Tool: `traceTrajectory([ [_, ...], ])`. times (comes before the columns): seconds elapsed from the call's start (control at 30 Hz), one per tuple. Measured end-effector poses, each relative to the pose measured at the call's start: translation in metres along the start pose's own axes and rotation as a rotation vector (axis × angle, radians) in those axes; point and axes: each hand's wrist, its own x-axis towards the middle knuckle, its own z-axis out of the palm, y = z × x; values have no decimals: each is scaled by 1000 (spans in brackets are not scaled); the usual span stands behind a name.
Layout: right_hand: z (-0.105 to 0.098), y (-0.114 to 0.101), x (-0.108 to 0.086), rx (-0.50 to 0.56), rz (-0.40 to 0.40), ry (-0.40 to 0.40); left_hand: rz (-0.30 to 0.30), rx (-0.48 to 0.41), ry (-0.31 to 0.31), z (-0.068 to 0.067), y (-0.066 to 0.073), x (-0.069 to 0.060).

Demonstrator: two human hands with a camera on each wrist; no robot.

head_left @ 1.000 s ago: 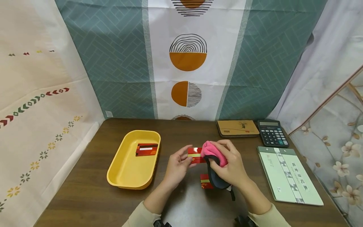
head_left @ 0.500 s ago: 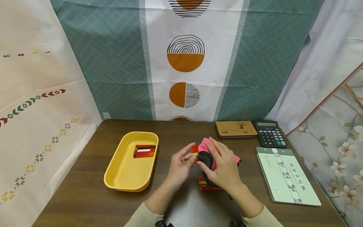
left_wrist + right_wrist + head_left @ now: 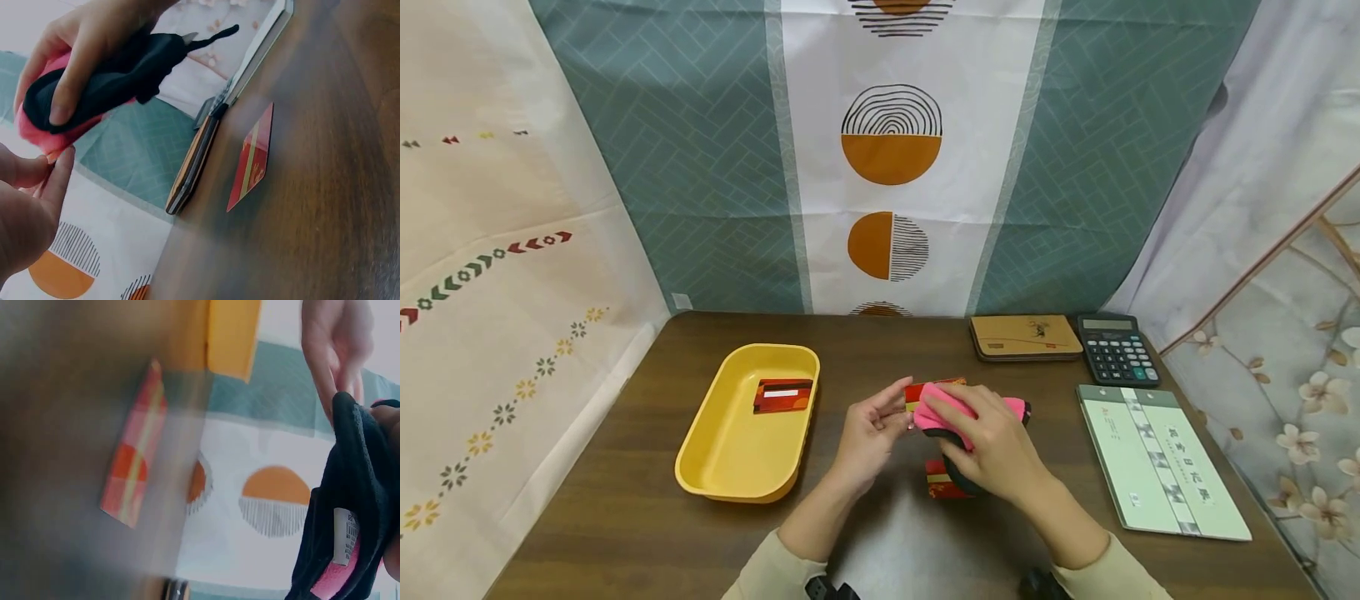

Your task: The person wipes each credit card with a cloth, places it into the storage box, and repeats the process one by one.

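Observation:
My left hand pinches the left edge of a red card with a yellow stripe, held above the table. My right hand grips a pink and black cleaning cloth and presses it over the card, whose far corner shows behind the cloth. The cloth's dark side faces the left wrist view, with a thin dark strap hanging off it; a white label on it shows in the right wrist view. Below the hands, another red card lies flat on the table, partly hidden by the cloth.
A yellow tray stands on the left with a red card in it, black stripe up. At the back right lie a tan notebook and a calculator. A pale green pad lies on the right.
My right hand has moved the cloth over the held card, and more of its pink side now shows on top. The card's far corner reappears behind it. My left hand keeps its pinch.

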Motion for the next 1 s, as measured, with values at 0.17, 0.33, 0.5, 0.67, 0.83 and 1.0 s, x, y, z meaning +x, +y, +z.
traceTrajectory([
  [0.17, -3, 3, 1, -2, 146, 104, -18, -55, 50, 0, 2, 1],
  [0.33, 0, -2, 2, 113, 129, 86, -19, -48, -48, 3, 4, 1],
  [0.5, -7, 3, 6, 212, 38, 63, 11, 17, -101, -1, 6, 1],
  [0.67, -11, 6, 12, 243, -101, -23, 22, 78, -197, -3, 7, 2],
  [0.83, -11, 2, 12, 193, -99, -62, 39, 72, -175, -3, 8, 2],
  [1.0, -16, 3, 7, 170, -37, -39, 27, 1, -107, -5, 11, -1],
])
